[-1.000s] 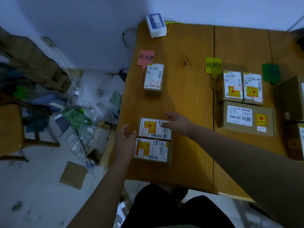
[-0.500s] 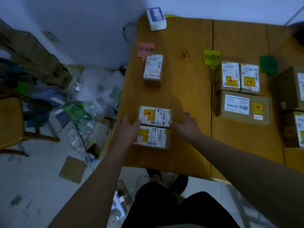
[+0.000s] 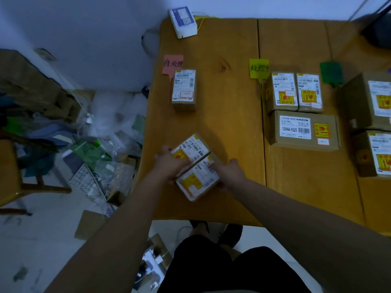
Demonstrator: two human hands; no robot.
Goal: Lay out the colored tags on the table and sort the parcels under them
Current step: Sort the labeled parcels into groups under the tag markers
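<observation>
Two small cardboard parcels with yellow-red stickers lie side by side, turned at an angle, near the table's front left: the far parcel (image 3: 191, 148) and the near parcel (image 3: 197, 180). My left hand (image 3: 169, 163) presses their left side and my right hand (image 3: 231, 172) their right side, clamping both together. A pink tag (image 3: 173, 64) lies at the back left with one small parcel (image 3: 184, 88) right below it. A yellow tag (image 3: 259, 68) lies mid-table with two small parcels (image 3: 296, 92) and a longer box (image 3: 304, 130) beside it. A green tag (image 3: 331, 73) lies further right.
Larger boxes (image 3: 370, 100) sit at the right edge under the green tag. A white device (image 3: 183, 22) stands at the table's back edge. The wooden table (image 3: 228, 102) has bare surface between the pink and yellow columns. Clutter of bags and cardboard (image 3: 95, 144) covers the floor on the left.
Both hands closed in on the two front parcels, squeezed them together and turned the pair counter-clockwise, so they now sit at an angle.
</observation>
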